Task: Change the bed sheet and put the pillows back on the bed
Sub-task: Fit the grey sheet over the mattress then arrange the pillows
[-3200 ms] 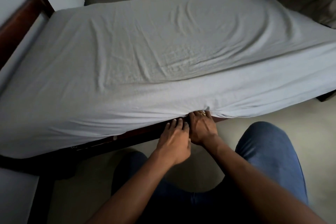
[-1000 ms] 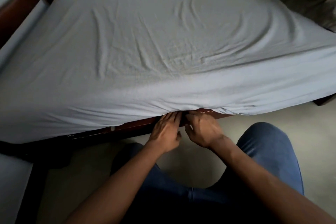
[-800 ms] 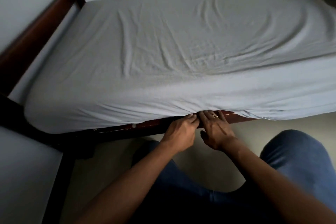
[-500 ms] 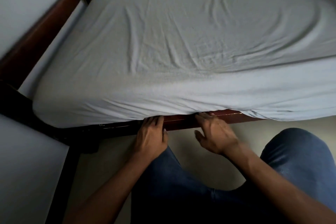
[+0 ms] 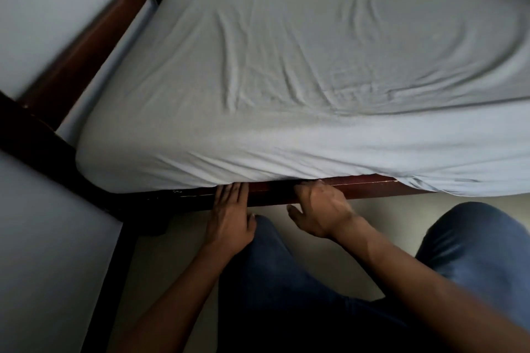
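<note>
Sheet [image 5: 315, 66] covers the bed [image 5: 86, 46], hem tucked along the rail [image 5: 364, 185] on the left, hanging loose over it further right. Left hand [image 5: 229, 218] is flat, fingers straight, tips at the hem, holding nothing. Right hand [image 5: 321, 209] has its fingertips hidden under the hem, so can't tell if it's gripping. Bare floor [image 5: 387, 218] below the rail.

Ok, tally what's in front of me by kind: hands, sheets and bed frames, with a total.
Hands: 2, the left hand and the right hand
Grey sheet: 1
Wooden bed frame: 1
Total: 4
</note>
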`<move>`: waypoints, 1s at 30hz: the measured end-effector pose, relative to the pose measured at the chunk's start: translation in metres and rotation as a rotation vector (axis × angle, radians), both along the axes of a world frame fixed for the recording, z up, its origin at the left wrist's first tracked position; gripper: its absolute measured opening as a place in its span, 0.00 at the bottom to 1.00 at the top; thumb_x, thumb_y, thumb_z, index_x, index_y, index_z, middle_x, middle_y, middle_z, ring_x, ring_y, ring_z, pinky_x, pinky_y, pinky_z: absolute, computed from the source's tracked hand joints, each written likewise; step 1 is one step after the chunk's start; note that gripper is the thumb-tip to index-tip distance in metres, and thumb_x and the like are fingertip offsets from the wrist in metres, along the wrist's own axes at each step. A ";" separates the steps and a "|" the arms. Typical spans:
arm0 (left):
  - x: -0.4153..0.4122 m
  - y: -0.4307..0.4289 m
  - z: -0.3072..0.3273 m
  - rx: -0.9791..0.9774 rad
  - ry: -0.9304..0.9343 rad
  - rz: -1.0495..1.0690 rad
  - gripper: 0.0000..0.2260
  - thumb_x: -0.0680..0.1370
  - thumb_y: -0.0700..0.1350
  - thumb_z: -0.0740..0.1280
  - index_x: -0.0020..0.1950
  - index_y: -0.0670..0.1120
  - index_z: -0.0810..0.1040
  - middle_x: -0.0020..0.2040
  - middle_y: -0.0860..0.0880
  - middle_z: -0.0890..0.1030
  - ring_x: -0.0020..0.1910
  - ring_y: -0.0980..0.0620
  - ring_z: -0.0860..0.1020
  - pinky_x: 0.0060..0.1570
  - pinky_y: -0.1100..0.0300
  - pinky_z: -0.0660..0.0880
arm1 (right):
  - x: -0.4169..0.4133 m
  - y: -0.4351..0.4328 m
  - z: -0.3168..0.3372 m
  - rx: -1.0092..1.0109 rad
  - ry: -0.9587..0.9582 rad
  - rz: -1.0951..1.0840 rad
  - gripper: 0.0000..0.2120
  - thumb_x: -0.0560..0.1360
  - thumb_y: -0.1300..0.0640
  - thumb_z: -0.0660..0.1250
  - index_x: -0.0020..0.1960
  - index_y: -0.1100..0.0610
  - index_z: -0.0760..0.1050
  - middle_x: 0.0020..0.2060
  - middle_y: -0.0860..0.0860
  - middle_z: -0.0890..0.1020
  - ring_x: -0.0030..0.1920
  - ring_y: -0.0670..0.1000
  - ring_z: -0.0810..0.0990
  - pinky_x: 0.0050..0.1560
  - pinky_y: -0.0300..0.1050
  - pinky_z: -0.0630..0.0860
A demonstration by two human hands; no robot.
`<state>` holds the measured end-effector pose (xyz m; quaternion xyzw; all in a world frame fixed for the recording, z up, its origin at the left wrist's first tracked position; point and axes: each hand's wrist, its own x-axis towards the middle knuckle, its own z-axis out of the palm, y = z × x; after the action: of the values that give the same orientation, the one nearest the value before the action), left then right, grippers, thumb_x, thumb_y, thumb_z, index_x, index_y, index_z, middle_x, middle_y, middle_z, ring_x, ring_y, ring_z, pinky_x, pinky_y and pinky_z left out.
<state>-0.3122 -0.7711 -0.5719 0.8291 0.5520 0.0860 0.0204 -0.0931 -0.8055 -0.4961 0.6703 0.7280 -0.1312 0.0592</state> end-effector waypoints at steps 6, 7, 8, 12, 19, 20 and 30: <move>0.036 0.006 0.051 -0.053 0.119 0.147 0.14 0.76 0.48 0.70 0.34 0.41 0.80 0.31 0.39 0.80 0.30 0.39 0.80 0.29 0.56 0.74 | 0.072 -0.004 -0.011 0.053 -0.095 -0.239 0.31 0.78 0.37 0.58 0.69 0.61 0.71 0.67 0.59 0.76 0.70 0.58 0.71 0.74 0.54 0.60; 0.040 0.007 0.056 -0.091 0.135 0.168 0.15 0.78 0.49 0.67 0.36 0.41 0.80 0.34 0.40 0.82 0.33 0.39 0.82 0.31 0.56 0.74 | 0.083 -0.003 -0.016 0.061 -0.120 -0.226 0.32 0.77 0.37 0.57 0.69 0.61 0.70 0.67 0.59 0.75 0.69 0.59 0.71 0.75 0.56 0.59; 0.047 0.006 0.058 -0.121 0.171 0.169 0.15 0.80 0.51 0.65 0.40 0.42 0.81 0.39 0.40 0.83 0.38 0.40 0.83 0.35 0.55 0.75 | 0.091 -0.003 -0.020 0.060 -0.135 -0.205 0.32 0.77 0.38 0.58 0.70 0.60 0.69 0.66 0.59 0.75 0.68 0.59 0.71 0.75 0.58 0.58; 0.107 -0.006 0.073 -0.084 0.287 0.038 0.18 0.82 0.55 0.59 0.51 0.44 0.82 0.49 0.43 0.84 0.49 0.43 0.83 0.45 0.55 0.76 | 0.105 -0.011 -0.023 0.049 -0.010 -0.176 0.31 0.77 0.39 0.62 0.70 0.59 0.67 0.67 0.57 0.73 0.71 0.58 0.68 0.77 0.56 0.57; 0.238 -0.025 0.081 -0.017 -0.022 -0.456 0.09 0.79 0.50 0.62 0.46 0.46 0.78 0.44 0.45 0.81 0.43 0.43 0.81 0.42 0.53 0.75 | 0.184 -0.034 -0.019 0.053 0.030 -0.339 0.33 0.76 0.46 0.63 0.77 0.58 0.61 0.77 0.54 0.64 0.79 0.54 0.59 0.78 0.57 0.56; 0.251 -0.025 0.079 -0.033 -0.029 -0.499 0.10 0.79 0.49 0.61 0.49 0.45 0.78 0.46 0.44 0.81 0.46 0.43 0.80 0.45 0.52 0.75 | 0.197 -0.030 -0.024 0.027 -0.003 -0.327 0.34 0.76 0.47 0.63 0.77 0.57 0.59 0.77 0.53 0.62 0.79 0.54 0.57 0.78 0.58 0.55; 0.325 -0.008 0.037 -0.155 0.394 -0.655 0.44 0.72 0.54 0.69 0.80 0.36 0.55 0.77 0.37 0.62 0.74 0.39 0.61 0.75 0.51 0.62 | 0.224 -0.047 -0.034 0.059 0.100 -0.324 0.43 0.73 0.43 0.58 0.82 0.57 0.51 0.81 0.53 0.57 0.82 0.52 0.52 0.80 0.59 0.42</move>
<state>0.0127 -0.7790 -0.5347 0.9580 0.2565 -0.1280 0.0031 0.1307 -0.8528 -0.5298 0.7729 0.6160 -0.1508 -0.0188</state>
